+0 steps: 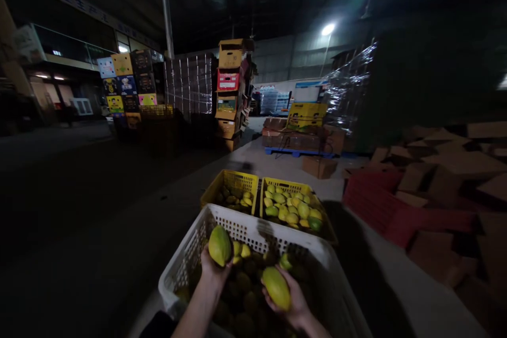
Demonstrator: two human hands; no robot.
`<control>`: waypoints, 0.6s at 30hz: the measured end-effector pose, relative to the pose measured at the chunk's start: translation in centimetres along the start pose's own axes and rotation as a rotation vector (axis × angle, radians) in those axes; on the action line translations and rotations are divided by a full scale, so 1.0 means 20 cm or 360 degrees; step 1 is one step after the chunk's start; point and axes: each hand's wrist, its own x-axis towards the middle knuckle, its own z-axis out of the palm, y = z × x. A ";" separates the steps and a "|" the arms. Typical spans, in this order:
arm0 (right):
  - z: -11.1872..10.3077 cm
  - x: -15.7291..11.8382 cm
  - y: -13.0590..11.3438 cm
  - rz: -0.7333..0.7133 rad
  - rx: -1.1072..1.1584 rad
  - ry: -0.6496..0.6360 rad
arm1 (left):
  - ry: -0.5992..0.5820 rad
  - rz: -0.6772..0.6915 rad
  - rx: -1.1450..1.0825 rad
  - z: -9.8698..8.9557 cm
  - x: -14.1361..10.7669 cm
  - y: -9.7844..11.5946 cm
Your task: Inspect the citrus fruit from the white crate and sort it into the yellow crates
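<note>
Left hand (213,270): cupped round a greenish fruit (220,245), above the white crate (178,260).
Right hand (293,296): curled round a yellower fruit (276,288) — also over the crate.
Grip: light palm support probably served best — squeezing risked bruises.

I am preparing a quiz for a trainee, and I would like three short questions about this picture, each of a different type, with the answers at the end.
1. True or false: the left hand and the right hand each hold a yellow-green fruit.

2. Multiple choice: which colour is the plastic crate beneath both hands?
A) red
B) blue
C) white

3. Fill in the gap: directly beyond that crate stand ___ yellow crates with fruit in them.

Key:
1. True
2. C
3. two
</note>
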 end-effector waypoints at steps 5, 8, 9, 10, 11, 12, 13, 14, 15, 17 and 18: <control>0.07 -0.04 -0.18 0.0094 0.0006 0.0200 | 0.0027 0.0061 0.0078 0.02 -0.04 -0.05; 0.13 -0.08 -0.21 -0.0096 0.0173 0.0260 | 0.0061 0.0068 0.0083 0.05 -0.05 -0.09; 0.14 -0.09 -0.21 -0.0128 0.0221 0.0241 | 0.0068 0.0031 0.0101 0.05 -0.05 -0.10; 0.15 -0.11 -0.21 -0.0121 0.0240 0.0203 | 0.0082 -0.0027 0.0126 0.06 -0.04 -0.12; 0.16 -0.12 -0.21 -0.0066 0.0230 0.0157 | 0.0102 -0.0090 0.0155 0.06 -0.03 -0.13; 0.16 -0.13 -0.21 0.0009 0.0214 0.0114 | 0.0114 -0.0148 0.0181 0.06 -0.02 -0.15; 0.16 -0.15 -0.21 0.0072 0.0209 0.0076 | 0.0113 -0.0195 0.0200 0.06 -0.01 -0.17; 0.15 -0.16 -0.22 0.0102 0.0216 0.0045 | 0.0097 -0.0225 0.0207 0.06 0.00 -0.19; 0.15 -0.17 -0.22 0.0093 0.0233 0.0018 | 0.0073 -0.0239 0.0198 0.06 0.01 -0.21; 0.13 -0.17 -0.24 0.0025 0.0251 -0.0035 | 0.0023 -0.0244 0.0156 0.07 0.01 -0.24; 0.12 -0.17 -0.24 -0.0009 0.0233 -0.0063 | 0.0001 -0.0245 0.0127 0.08 0.00 -0.26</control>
